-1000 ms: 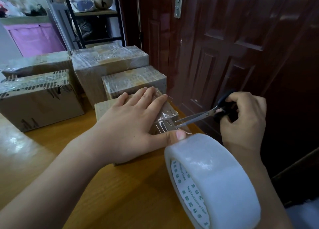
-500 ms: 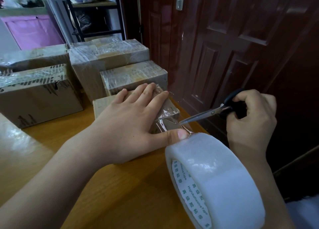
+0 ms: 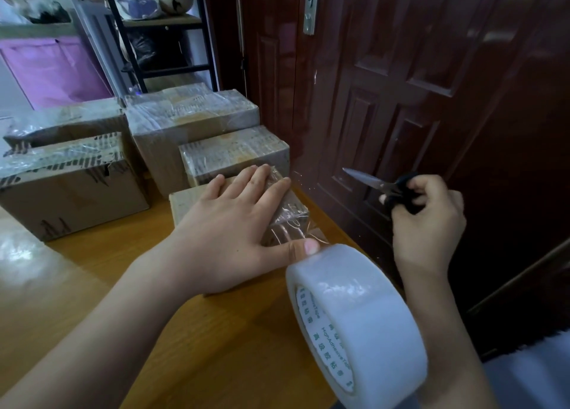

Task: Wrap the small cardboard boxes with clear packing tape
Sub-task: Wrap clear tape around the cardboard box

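Clear tape roll [image 3: 357, 325] looms nearest, at the worktop's [image 3: 129, 300] right edge, beside the small box being wrapped.

Just beyond the roll, the left hand [image 3: 228, 235] lies flat on the small box [image 3: 185, 197], fingers straight, thumb pressing a loose tape tail [image 3: 296, 232] against the box's near right corner. To the right, off the worktop's edge, the right hand [image 3: 428, 220] clenches round the black handles of the scissors [image 3: 382, 185], blades pointing left and well apart from the tape. Farther back stand taped boxes [image 3: 191, 121]. The tail looks wrinkled; if the thumb lifts early, it may curl back and stick to itself.
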`<state>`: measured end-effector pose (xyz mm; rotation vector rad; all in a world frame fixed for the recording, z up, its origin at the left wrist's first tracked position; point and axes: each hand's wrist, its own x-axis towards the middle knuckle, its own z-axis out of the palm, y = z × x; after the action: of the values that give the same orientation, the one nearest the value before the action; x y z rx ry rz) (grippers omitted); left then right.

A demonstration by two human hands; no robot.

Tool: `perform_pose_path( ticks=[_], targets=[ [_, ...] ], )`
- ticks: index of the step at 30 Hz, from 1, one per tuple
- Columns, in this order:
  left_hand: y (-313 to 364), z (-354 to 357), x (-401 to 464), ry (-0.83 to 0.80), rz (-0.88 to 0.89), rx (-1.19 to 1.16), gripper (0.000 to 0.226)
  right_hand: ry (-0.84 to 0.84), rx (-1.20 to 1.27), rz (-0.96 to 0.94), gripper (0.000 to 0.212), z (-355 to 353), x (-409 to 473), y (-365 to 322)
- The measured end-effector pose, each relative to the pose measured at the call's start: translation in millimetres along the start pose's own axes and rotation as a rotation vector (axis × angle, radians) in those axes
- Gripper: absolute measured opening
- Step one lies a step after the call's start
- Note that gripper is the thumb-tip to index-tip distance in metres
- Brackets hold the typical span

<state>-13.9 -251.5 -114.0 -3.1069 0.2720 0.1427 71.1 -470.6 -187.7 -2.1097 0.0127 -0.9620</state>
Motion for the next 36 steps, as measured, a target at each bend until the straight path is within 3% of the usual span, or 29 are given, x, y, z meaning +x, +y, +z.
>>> perform_pose_path(
  ticks=[4,10,14,19,22,26,29,34,36],
  targets=[
    [-1,2,2,0.010,0.005,-0.006,0.113,-0.344,-0.070,-0.084,0.029,4,31,-24],
    [1,-1,1,-0.006,0.001,-0.020,0.107,-0.514,0.015,-0.249,0.025,32,88,-115],
    [-1,2,3,0.014,0.015,-0.028,0.110,-0.641,-0.099,-0.429,0.022,81,107,-158],
    [-4,6,5,0.030,0.030,-0.041,0.113,-0.896,-0.275,-0.632,0.028,110,97,-179],
    [-4,6,6,0.029,0.033,-0.038,0.113,-0.986,-0.299,-0.644,0.031,108,95,-173],
    [-2,1,5,-0.007,0.021,-0.040,0.107,-1.025,-0.363,-0.680,0.033,102,95,-164],
    [-2,1,4,0.006,0.017,-0.042,0.104,-0.946,-0.339,-0.680,0.028,90,95,-163],
    [-2,3,4,0.005,0.008,-0.052,0.104,-0.722,0.072,-0.472,0.015,29,79,-164],
    [-2,4,3,0.016,0.007,-0.058,0.103,-0.719,0.064,-0.332,0.025,0,63,-152]
  ],
)
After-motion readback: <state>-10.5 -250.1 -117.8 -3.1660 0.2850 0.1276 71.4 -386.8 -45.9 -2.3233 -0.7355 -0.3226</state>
